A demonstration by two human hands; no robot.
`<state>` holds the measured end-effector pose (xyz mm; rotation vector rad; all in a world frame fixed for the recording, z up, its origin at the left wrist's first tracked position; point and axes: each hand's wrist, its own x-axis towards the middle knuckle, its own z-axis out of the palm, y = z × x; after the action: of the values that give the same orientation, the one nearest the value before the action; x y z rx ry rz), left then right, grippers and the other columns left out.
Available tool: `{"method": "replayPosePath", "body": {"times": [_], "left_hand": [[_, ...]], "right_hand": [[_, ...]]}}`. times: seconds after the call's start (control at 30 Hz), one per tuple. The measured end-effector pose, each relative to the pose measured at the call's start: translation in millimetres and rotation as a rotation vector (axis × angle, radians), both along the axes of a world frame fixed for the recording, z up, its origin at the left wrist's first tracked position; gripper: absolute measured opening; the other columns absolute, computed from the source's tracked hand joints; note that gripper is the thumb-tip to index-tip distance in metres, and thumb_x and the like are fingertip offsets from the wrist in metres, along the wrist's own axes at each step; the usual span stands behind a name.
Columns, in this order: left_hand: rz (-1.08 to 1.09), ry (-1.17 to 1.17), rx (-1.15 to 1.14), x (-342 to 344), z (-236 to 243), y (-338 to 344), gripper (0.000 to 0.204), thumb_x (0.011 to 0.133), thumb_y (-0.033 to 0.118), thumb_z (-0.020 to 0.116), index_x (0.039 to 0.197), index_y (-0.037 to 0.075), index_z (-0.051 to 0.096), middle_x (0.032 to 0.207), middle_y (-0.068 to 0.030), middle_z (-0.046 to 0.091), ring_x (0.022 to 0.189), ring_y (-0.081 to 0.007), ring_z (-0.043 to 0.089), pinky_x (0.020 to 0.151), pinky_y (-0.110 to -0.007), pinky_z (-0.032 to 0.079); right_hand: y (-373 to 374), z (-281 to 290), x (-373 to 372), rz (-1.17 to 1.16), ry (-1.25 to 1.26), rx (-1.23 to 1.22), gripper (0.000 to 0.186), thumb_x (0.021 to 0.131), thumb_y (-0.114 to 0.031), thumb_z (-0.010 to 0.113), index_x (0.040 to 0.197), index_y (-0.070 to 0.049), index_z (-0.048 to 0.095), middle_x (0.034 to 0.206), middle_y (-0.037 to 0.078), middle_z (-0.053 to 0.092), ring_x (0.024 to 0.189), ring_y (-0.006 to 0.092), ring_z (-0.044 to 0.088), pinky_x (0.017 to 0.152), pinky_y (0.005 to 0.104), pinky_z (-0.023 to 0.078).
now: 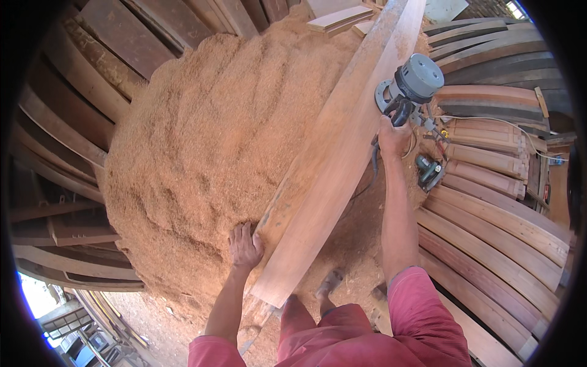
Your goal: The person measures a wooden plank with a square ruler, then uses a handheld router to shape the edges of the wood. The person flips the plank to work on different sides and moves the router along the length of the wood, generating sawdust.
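Note:
A long pale-brown plank (323, 215) runs from near my legs up to the far right, lying along an older, weathered beam (324, 131). My right hand (394, 136) is wrapped round the black handle of a grey router (419, 78), whose round base sits at the plank's right edge. A dark cord hangs down from the tool. My left hand (246, 246) holds nothing; its fingers are stretched out beside the beam's left edge, over the sawdust. Whether it touches the beam I cannot tell.
A big sawdust heap (202, 140) fills the left and middle. Boards (67, 116) lean around the left side. Stacked planks (489, 244) line the right, where a green-and-black power tool (430, 171) sits on the floor near a pale cord (483, 118).

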<state>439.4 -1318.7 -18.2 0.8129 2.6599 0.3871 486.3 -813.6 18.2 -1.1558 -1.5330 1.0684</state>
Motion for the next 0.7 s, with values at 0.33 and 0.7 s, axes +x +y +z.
{"method": "replayPosePath", "body": {"times": [0.33,0.7], "left_hand": [[-0.042,0.070,0.059,0,3,2,0.048,0.097,0.029,0.049,0.134,-0.001,0.055,0.124,-0.0252,0.058,0.115,-0.0462,0.051,0.102,-0.057,0.040],[0.017,-0.037,-0.004,1,2,1,0.056,0.094,0.035,0.051,0.137,0.000,0.055,0.134,-0.0241,0.054,0.125,-0.0441,0.048,0.107,-0.059,0.038]], "right_hand": [[29,-6,-8,-0.019,-0.030,-0.004,0.026,0.078,-0.010,0.068,0.101,0.002,0.066,0.089,0.011,0.070,0.084,0.0240,0.070,0.080,0.0377,0.053],[64,-14,-13,-0.019,-0.043,0.110,0.011,0.083,-0.002,0.065,0.094,-0.002,0.062,0.075,0.002,0.062,0.056,0.0131,0.059,0.052,0.0308,0.047]]}}
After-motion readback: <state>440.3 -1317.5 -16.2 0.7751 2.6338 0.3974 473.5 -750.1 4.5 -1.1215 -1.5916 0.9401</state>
